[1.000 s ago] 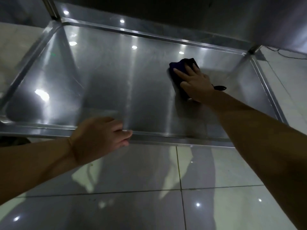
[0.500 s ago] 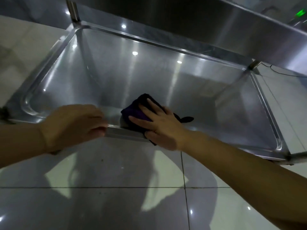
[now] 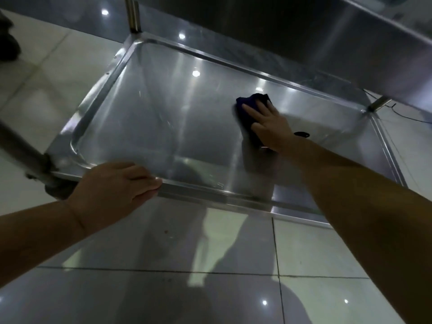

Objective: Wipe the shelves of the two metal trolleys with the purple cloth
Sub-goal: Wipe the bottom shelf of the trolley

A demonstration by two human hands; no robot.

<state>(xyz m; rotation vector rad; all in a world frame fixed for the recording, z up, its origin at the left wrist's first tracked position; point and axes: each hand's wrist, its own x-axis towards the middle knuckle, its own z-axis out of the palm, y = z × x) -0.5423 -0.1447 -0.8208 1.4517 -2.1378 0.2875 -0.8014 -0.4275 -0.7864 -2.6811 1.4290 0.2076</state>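
The bottom shelf (image 3: pixel 163 127) of a metal trolley lies low over the floor, shiny and rimmed. My right hand (image 3: pixel 268 123) presses the dark purple cloth (image 3: pixel 247 106) flat on the shelf, right of its middle and toward the back, with fingers spread straight over it. A small loop of the cloth (image 3: pixel 302 134) sticks out by my wrist. My left hand (image 3: pixel 117 188) grips the shelf's front rim near the front left corner, fingers curled over the edge.
The trolley's upper shelf (image 3: pixel 350 50) overhangs at the top right. Upright posts stand at the back left (image 3: pixel 133 15), the back right (image 3: pixel 378 104) and the front left (image 3: pixel 21 148), with a caster (image 3: pixel 58 190) below. Glossy floor tiles (image 3: pixel 210 265) surround it; a cable (image 3: pixel 409 118) lies at the right.
My right hand slid the cloth from the shelf's front rim back toward the rear right. My left hand stays on the front rim. The view shifted, showing the front left post.
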